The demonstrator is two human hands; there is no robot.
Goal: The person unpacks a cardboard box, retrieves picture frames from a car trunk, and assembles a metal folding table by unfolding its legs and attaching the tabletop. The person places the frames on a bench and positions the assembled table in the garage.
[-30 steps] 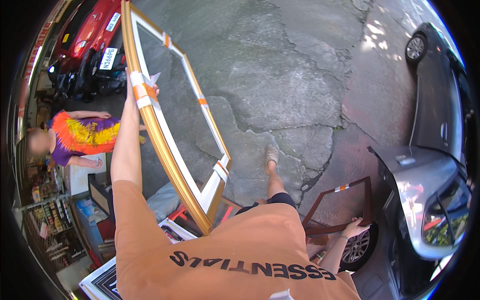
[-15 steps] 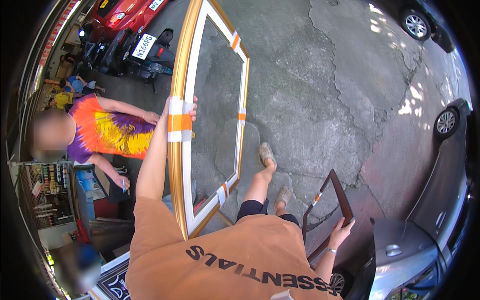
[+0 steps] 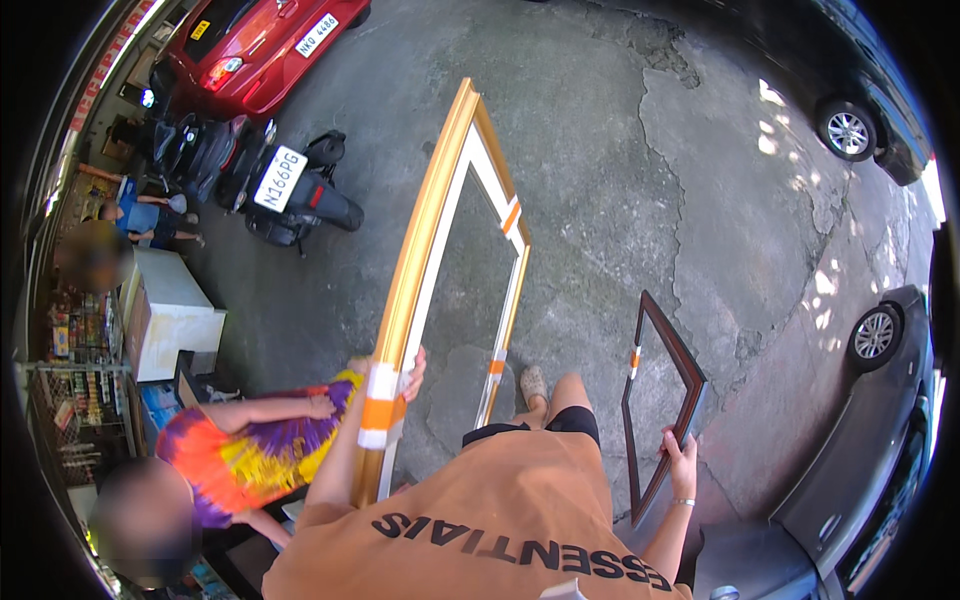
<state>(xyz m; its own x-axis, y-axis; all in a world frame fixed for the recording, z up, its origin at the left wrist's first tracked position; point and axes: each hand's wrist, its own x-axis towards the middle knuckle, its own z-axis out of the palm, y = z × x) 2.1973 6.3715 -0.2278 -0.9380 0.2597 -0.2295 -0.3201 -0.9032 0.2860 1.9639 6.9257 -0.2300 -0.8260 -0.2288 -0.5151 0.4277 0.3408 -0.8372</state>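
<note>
The left hand (image 3: 408,372) was clamped round the taped edge of a tall gold frame (image 3: 425,270), held upright at the person's left side. The right hand (image 3: 683,455) gripped a smaller dark frame (image 3: 690,375), carried low on the right above the cracked pavement (image 3: 640,200). A motorcycle (image 3: 285,185) stood nearby.

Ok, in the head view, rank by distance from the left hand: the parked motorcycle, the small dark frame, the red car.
From the left hand, gripping the gold frame:
1. Small dark frame, to its right, held by the right hand.
2. Parked motorcycle, up and left.
3. Red car, farthest, at the top left.
</note>
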